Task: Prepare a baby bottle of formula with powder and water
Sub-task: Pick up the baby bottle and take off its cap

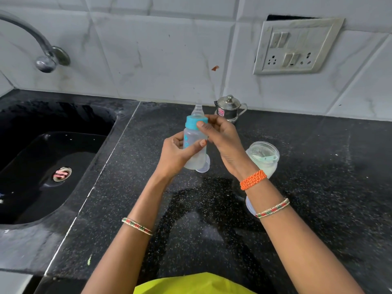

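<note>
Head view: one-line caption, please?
Left hand holds baby bottle while right hand grips its teal collar.

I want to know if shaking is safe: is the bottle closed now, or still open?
Closed, it seems: the teal ring with the teat sits on the bottle. Right hand grips the ring; whether it is fully tight, cannot tell.

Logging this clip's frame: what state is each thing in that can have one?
Baby bottle: held upright, teal collar and teat on, pale liquid inside.
Left hand: gripping the bottle body.
Right hand: fingers on the collar.
Powder jar: open, scoop inside.
Steel pot: lid on.
Tap: no water running.
Clear cap: off, behind the bottle.
</note>
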Available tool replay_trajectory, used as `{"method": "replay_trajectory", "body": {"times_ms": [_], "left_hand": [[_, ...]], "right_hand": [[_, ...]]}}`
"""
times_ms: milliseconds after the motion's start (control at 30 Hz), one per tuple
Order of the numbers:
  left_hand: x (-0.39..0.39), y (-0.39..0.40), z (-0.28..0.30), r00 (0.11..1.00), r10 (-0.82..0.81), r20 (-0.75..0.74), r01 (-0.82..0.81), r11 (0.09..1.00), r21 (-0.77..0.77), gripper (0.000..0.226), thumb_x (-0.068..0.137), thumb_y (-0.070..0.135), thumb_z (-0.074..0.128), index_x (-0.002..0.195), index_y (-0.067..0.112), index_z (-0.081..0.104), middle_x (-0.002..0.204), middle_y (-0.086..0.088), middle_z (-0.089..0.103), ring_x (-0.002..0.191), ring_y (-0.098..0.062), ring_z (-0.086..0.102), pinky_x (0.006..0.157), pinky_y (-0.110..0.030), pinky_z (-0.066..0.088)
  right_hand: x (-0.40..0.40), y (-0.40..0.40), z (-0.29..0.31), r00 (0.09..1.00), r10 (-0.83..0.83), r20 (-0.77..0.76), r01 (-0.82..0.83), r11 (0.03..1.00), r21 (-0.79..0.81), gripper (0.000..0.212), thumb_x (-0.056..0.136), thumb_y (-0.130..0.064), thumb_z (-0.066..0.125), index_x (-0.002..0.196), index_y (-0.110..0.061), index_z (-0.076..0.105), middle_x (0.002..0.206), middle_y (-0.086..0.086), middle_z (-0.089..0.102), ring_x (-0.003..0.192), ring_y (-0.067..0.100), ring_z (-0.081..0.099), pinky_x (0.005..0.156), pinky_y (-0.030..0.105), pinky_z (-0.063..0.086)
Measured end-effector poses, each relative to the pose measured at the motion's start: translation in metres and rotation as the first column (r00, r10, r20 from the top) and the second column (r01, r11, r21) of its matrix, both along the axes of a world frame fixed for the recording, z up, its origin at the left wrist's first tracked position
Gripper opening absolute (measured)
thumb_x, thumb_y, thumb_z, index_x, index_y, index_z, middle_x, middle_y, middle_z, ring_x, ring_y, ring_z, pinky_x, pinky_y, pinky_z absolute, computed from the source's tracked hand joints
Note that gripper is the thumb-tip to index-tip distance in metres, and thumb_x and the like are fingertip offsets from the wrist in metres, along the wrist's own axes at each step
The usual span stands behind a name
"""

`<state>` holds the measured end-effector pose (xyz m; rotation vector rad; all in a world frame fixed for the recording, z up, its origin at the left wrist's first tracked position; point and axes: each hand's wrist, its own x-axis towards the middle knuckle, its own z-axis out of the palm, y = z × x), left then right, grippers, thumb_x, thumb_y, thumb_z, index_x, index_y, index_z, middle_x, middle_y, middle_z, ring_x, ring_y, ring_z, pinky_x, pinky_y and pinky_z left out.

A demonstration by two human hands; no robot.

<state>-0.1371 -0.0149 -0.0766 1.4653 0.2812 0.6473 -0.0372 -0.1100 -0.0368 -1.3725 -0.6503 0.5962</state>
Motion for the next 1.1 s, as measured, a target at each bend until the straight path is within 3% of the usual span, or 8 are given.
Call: {"method": "replay_trajectory", "body": {"times_ms": [167, 333, 533, 600, 733, 800, 900, 1100], "left_hand": [[0.003, -0.005, 0.002, 0.994, -0.088, -0.058, 0.092, 0.994, 0.062, 0.020, 0.079, 0.022, 0.075, 0.097, 0.018, 0.069, 0.087, 0.003, 0.075, 0.080, -0.009, 0.069, 0.068, -0.018, 0.051], [-0.005, 0.002, -0.008, 0.956, -0.205, -0.209, 0.209, 0.978, -0.003, 0.040, 0.070, 0.046, 0.071, 0.095, 0.015, 0.068, 0.089, -0.007, 0.070, 0.080, -0.018, 0.065, 0.070, -0.028, 0.050], [-0.020, 0.005, -0.029, 0.964, -0.160, -0.211, 0.138, 0.983, -0.119, 0.061, 0.065, 0.034, 0.080, 0.119, 0.019, 0.057, 0.116, -0.009, 0.067, 0.104, -0.022, 0.064, 0.089, -0.035, 0.053], [-0.026, 0.005, -0.036, 0.967, -0.150, -0.207, 0.127, 0.984, -0.121, 0.064, 0.066, 0.019, 0.085, 0.122, 0.016, 0.054, 0.115, -0.007, 0.067, 0.103, -0.019, 0.065, 0.085, -0.030, 0.054], [-0.041, -0.003, -0.055, 0.972, -0.072, -0.224, 0.054, 0.995, -0.085, 0.054, 0.068, 0.002, 0.079, 0.114, 0.017, 0.054, 0.104, 0.001, 0.069, 0.089, -0.006, 0.068, 0.073, -0.018, 0.052], [-0.047, -0.009, -0.067, 0.971, -0.011, -0.237, -0.001, 0.999, -0.052, 0.053, 0.068, 0.001, 0.080, 0.112, 0.018, 0.054, 0.104, 0.000, 0.068, 0.089, -0.005, 0.067, 0.073, -0.018, 0.052], [-0.054, -0.016, -0.076, 0.975, 0.048, -0.216, -0.053, 0.999, -0.015, 0.056, 0.067, 0.002, 0.081, 0.112, 0.020, 0.053, 0.105, 0.003, 0.066, 0.091, -0.002, 0.066, 0.074, -0.017, 0.052], [-0.060, -0.018, -0.074, 0.964, 0.014, -0.266, 0.006, 0.997, 0.073, 0.058, 0.071, 0.008, 0.080, 0.119, 0.024, 0.051, 0.111, 0.008, 0.065, 0.100, -0.001, 0.063, 0.081, -0.017, 0.051]], "right_hand": [[-0.007, 0.005, 0.004, 0.998, -0.012, 0.056, 0.014, 0.999, -0.040, 0.030, 0.082, -0.019, 0.072, 0.107, -0.004, 0.063, 0.089, 0.003, 0.065, 0.084, 0.011, 0.063, 0.076, 0.027, 0.054], [-0.001, -0.001, 0.006, 0.999, -0.020, -0.045, 0.018, 0.999, -0.030, 0.014, 0.084, -0.020, 0.070, 0.094, -0.013, 0.064, 0.080, -0.003, 0.062, 0.078, 0.009, 0.060, 0.072, 0.025, 0.049], [0.008, -0.015, -0.007, 0.992, -0.120, 0.023, 0.122, 0.978, -0.168, 0.030, 0.082, -0.031, 0.072, 0.105, -0.017, 0.060, 0.095, -0.005, 0.064, 0.085, 0.002, 0.057, 0.066, 0.014, 0.044], [0.000, -0.021, -0.023, 0.987, -0.138, 0.081, 0.153, 0.963, -0.224, 0.032, 0.080, -0.030, 0.075, 0.104, -0.019, 0.057, 0.093, -0.008, 0.062, 0.083, 0.001, 0.057, 0.061, 0.008, 0.044], [-0.022, -0.033, -0.068, 0.950, -0.175, 0.258, 0.264, 0.891, -0.369, 0.042, 0.076, -0.035, 0.077, 0.105, -0.018, 0.052, 0.099, -0.004, 0.061, 0.088, 0.012, 0.058, 0.068, 0.020, 0.044], [-0.029, -0.038, -0.089, 0.926, -0.167, 0.339, 0.307, 0.855, -0.419, 0.047, 0.075, -0.039, 0.076, 0.107, -0.018, 0.050, 0.104, -0.001, 0.062, 0.092, 0.017, 0.060, 0.070, 0.023, 0.046], [-0.038, -0.044, -0.112, 0.857, -0.130, 0.498, 0.389, 0.798, -0.460, 0.047, 0.079, -0.046, 0.071, 0.107, -0.017, 0.048, 0.106, 0.003, 0.063, 0.098, 0.023, 0.060, 0.086, 0.042, 0.046], [-0.042, -0.055, -0.131, 0.694, 0.037, 0.719, 0.519, 0.666, -0.535, 0.048, 0.086, -0.050, 0.059, 0.118, -0.015, 0.050, 0.131, 0.011, 0.044, 0.128, 0.029, 0.035, 0.101, 0.046, 0.029]]}}
